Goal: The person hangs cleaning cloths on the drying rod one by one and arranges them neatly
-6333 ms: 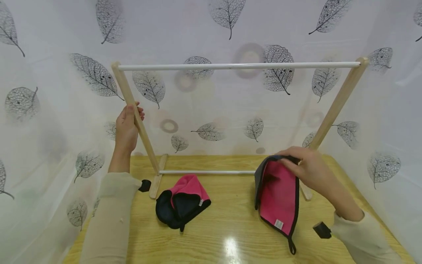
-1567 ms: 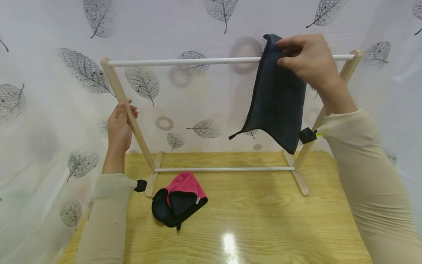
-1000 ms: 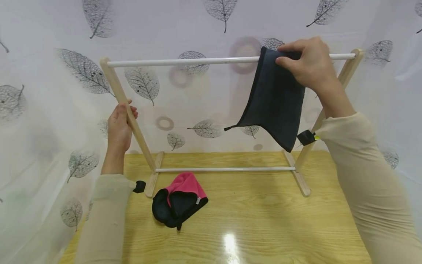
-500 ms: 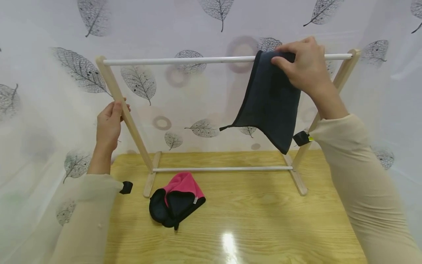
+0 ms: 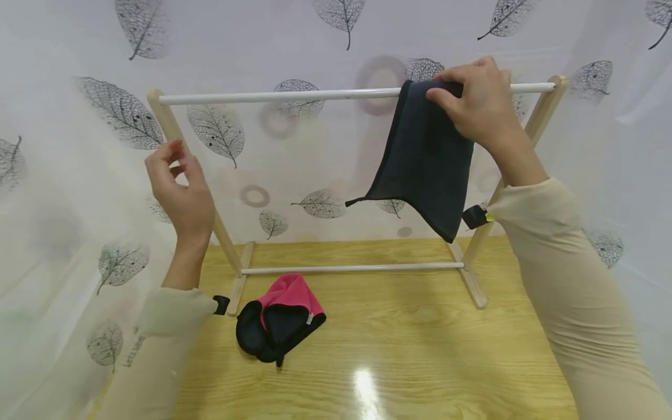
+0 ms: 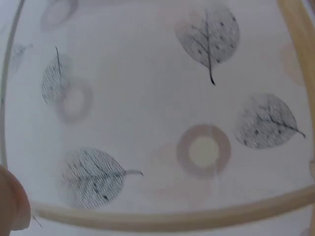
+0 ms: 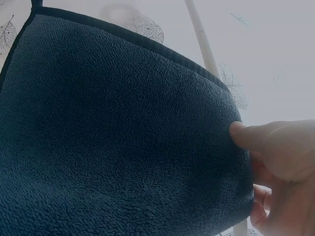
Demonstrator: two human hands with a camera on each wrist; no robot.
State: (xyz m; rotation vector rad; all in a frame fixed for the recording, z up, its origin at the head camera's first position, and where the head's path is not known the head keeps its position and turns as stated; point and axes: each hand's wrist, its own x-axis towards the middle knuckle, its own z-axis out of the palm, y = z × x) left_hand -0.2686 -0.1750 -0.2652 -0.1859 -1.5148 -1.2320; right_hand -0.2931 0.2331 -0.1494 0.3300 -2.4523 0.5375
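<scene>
A dark navy hand towel (image 5: 425, 157) with black edging and a corner loop hangs over the white top rail of a wooden drying rack (image 5: 262, 97), toward its right side. My right hand (image 5: 485, 108) pinches the towel's upper fold at the rail, thumb in front. In the right wrist view, that thumb lies on the towel's (image 7: 123, 113) fuzzy face while other fingers are behind it. My left hand (image 5: 184, 195) is raised before the rack's left post, fingers loosely bent around nothing. Part of one finger (image 6: 12, 204) shows in the left wrist view.
A crumpled pink and black towel (image 5: 286, 318) lies on the wood-grain table (image 5: 399, 338), in front of the rack's left foot (image 5: 240, 286). A lower white rod (image 5: 352, 268) joins the feet. A leaf-printed curtain (image 5: 325, 157) surrounds the table's back and sides.
My right hand has lifted the towel from near the table, turned its dark face forward and lowered it over the rail. My left hand has just let go of the left post.
</scene>
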